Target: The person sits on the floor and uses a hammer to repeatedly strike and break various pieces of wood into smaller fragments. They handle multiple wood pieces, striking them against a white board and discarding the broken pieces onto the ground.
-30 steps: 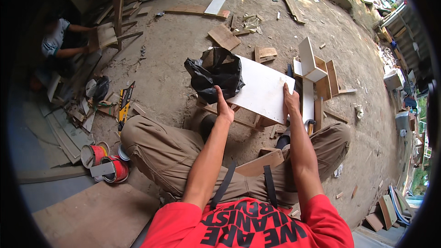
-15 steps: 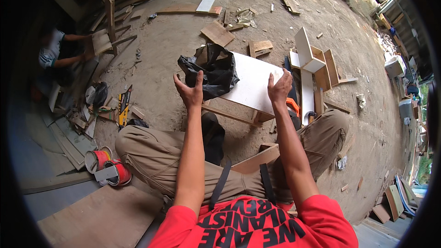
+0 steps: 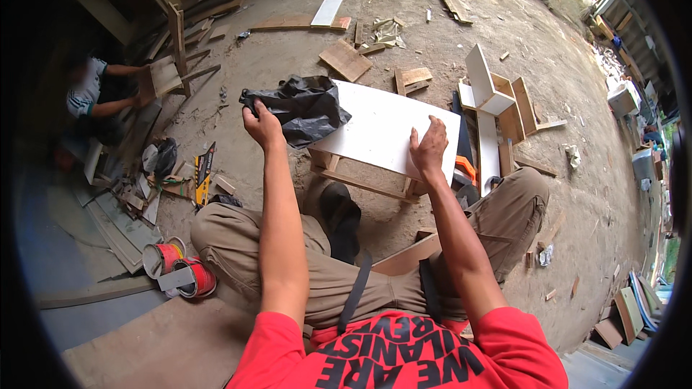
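Note:
A crumpled black plastic bag [image 3: 306,112] lies over the left end of a small white-topped wooden table [image 3: 389,122] in front of my knees. My left hand [image 3: 264,127] is closed on the bag's left edge, thumb up. Above the right part of the white top, my right hand [image 3: 430,145] has its fingers apart and holds nothing. Whether it touches the surface I cannot tell. Beside the table's right end an orange-handled tool [image 3: 466,168] shows partly.
White and brown wooden box pieces [image 3: 497,97] stand at the right. Loose boards [image 3: 346,59] lie on the dirt floor beyond. Red paint cans [image 3: 194,277] stand near my left knee, with a yellow-black flat piece [image 3: 205,175] past it. A co-worker [image 3: 101,94] handles wood at far left.
The bag has gone from held up and puffed open to lower and flatter on the white top. My left hand has moved left with its edge; the right hand has come slightly nearer me.

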`<state>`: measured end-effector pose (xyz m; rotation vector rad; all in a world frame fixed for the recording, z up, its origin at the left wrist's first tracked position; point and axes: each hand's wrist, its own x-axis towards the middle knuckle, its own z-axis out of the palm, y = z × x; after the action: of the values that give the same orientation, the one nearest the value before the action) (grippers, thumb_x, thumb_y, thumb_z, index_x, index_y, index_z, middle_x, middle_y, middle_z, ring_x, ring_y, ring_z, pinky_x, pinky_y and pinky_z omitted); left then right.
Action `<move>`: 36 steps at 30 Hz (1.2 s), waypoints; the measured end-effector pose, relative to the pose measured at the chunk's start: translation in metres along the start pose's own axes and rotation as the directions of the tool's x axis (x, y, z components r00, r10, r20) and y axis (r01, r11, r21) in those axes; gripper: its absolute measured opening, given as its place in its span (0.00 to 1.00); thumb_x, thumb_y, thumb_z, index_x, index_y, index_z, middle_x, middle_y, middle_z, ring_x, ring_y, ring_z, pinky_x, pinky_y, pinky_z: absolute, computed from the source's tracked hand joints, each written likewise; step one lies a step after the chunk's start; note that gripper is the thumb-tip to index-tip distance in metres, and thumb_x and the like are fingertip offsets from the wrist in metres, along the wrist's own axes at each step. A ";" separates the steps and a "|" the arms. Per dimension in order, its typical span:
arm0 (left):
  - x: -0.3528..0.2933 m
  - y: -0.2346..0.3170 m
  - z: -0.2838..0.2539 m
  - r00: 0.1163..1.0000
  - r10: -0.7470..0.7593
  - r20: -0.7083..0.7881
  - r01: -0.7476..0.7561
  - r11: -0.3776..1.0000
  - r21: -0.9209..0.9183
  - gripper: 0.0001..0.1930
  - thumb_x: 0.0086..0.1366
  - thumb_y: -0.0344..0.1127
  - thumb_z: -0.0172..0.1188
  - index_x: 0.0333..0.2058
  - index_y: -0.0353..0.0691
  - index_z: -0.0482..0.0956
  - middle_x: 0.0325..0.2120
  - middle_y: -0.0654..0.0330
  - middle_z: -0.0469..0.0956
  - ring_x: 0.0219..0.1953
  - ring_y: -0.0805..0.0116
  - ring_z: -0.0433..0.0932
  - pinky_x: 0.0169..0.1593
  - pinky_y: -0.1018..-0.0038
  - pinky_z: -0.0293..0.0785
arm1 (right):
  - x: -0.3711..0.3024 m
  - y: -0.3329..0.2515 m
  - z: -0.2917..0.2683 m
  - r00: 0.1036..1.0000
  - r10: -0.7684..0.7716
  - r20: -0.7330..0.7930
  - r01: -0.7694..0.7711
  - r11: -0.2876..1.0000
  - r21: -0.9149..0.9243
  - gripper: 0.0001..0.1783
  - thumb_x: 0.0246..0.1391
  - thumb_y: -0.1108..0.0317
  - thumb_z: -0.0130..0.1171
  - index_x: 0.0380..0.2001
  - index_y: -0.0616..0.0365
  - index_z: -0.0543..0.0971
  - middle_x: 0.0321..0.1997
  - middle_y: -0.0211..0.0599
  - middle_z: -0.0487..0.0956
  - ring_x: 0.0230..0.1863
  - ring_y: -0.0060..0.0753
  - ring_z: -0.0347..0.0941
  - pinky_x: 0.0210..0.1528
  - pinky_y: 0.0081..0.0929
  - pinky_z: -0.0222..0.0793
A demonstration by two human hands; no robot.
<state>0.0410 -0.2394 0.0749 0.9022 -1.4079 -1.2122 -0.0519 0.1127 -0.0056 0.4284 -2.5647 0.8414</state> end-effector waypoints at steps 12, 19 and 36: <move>0.031 -0.071 -0.045 0.985 0.147 -0.090 -0.129 0.975 0.181 0.17 0.71 0.41 0.56 0.44 0.28 0.77 0.40 0.42 0.82 0.42 0.48 0.82 0.47 0.60 0.75 | -0.008 0.002 -0.006 0.998 -0.038 0.046 0.040 0.998 -0.038 0.32 0.58 0.64 0.60 0.62 0.66 0.63 0.63 0.59 0.67 0.69 0.57 0.59 0.69 0.52 0.52; -0.043 -0.193 -0.106 0.851 -0.378 -0.365 0.524 0.553 0.648 0.27 0.64 0.39 0.62 0.58 0.33 0.70 0.58 0.42 0.73 0.59 0.45 0.73 0.62 0.53 0.67 | -0.005 0.010 -0.006 0.998 -0.054 0.026 0.055 0.998 -0.035 0.33 0.56 0.65 0.63 0.62 0.65 0.64 0.62 0.59 0.67 0.69 0.59 0.60 0.68 0.54 0.55; -0.135 -0.050 0.092 0.603 0.249 0.758 -0.712 0.597 0.371 0.29 0.63 0.41 0.59 0.61 0.37 0.67 0.64 0.46 0.64 0.72 0.49 0.56 0.73 0.45 0.45 | 0.056 0.035 -0.012 0.977 0.192 -0.097 -0.196 0.980 -0.030 0.36 0.53 0.63 0.65 0.61 0.63 0.63 0.59 0.58 0.66 0.64 0.59 0.63 0.65 0.54 0.59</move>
<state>-0.0272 -0.1021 -0.0003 0.3982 -2.5639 -0.5309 -0.1114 0.1381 0.0122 0.1240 -2.5593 0.8538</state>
